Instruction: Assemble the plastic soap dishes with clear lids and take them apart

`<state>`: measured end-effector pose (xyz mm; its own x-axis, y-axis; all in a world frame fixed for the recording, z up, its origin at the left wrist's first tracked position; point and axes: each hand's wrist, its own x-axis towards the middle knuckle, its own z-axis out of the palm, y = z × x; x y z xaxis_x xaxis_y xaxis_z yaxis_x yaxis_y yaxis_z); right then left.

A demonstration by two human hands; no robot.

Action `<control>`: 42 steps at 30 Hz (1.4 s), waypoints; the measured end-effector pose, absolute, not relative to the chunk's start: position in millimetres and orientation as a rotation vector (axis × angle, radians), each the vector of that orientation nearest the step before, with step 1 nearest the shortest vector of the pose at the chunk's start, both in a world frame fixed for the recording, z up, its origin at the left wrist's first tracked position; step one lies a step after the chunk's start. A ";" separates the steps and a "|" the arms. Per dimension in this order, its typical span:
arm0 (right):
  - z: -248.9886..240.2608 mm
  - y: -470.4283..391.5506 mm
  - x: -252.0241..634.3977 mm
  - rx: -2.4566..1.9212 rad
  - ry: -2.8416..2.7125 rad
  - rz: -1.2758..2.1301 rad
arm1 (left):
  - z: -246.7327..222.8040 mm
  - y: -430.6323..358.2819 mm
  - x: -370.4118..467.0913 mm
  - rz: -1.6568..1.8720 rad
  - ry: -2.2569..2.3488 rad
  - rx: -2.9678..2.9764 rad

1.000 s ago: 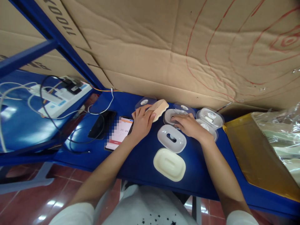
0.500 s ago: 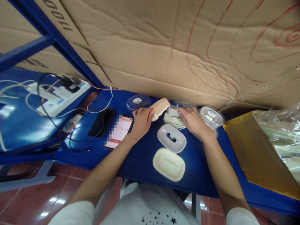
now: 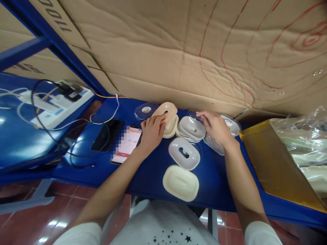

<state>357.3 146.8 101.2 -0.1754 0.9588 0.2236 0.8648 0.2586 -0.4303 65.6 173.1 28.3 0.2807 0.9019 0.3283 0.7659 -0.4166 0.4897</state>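
Note:
A peach oval dish (image 3: 169, 108) with a slot rests tilted on a cream dish (image 3: 171, 128). My left hand (image 3: 154, 132) has its fingers closed on the near left edge of the peach dish. A grey oval dish (image 3: 190, 126) sits over pale dishes at the middle. Just right of it hovers my right hand (image 3: 216, 124), fingers loosely bent and apart, fingertips by the grey dish's far edge and a clear plastic lid (image 3: 192, 113). Nearer me lie another slotted grey dish (image 3: 176, 156) and a cream dish (image 3: 180, 183).
A clear lid with a round sticker (image 3: 146, 110) lies at the back left. Left of my hand are a lit phone (image 3: 129, 144), a dark phone (image 3: 102, 136) and cables by a power strip (image 3: 51, 117). Cardboard (image 3: 143, 51) stands behind; a box (image 3: 265, 163) of wrapped dishes stands right.
The peach dish has turned from edge-on to lying tilted over the cream dish. The grey dish under my right hand now lies flatter, and that hand has shifted right, off it.

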 end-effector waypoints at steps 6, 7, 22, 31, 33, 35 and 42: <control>115.5 110.7 396.1 -1.708 -2.185 0.396 | 54.3 142.6 67.9 0.799 1.357 2.449; 109.9 101.0 402.6 -1.758 -2.207 0.389 | 59.1 128.6 67.1 0.824 1.261 2.489; 46.5 -3.2 426.0 -1.887 -1.561 0.471 | 8.8 29.7 67.0 0.626 0.841 2.804; 36.3 -5.4 405.5 -1.794 -1.274 0.544 | 15.4 32.9 72.5 0.808 1.018 2.716; 35.8 -10.3 395.7 -1.797 -1.301 0.470 | 22.6 23.5 81.6 0.875 0.975 2.565; 34.3 -15.1 388.3 -1.802 -1.336 0.404 | 31.1 15.9 93.8 0.858 0.902 2.385; 22.6 -22.9 396.4 -1.954 -1.356 0.084 | 40.7 7.1 129.9 0.776 0.615 2.491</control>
<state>396.4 -22.9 22.6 0.4384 0.8307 0.3430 0.7820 -0.1644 -0.6013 129.9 7.1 40.7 0.7413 0.5331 0.4077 0.2754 -0.7957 0.5395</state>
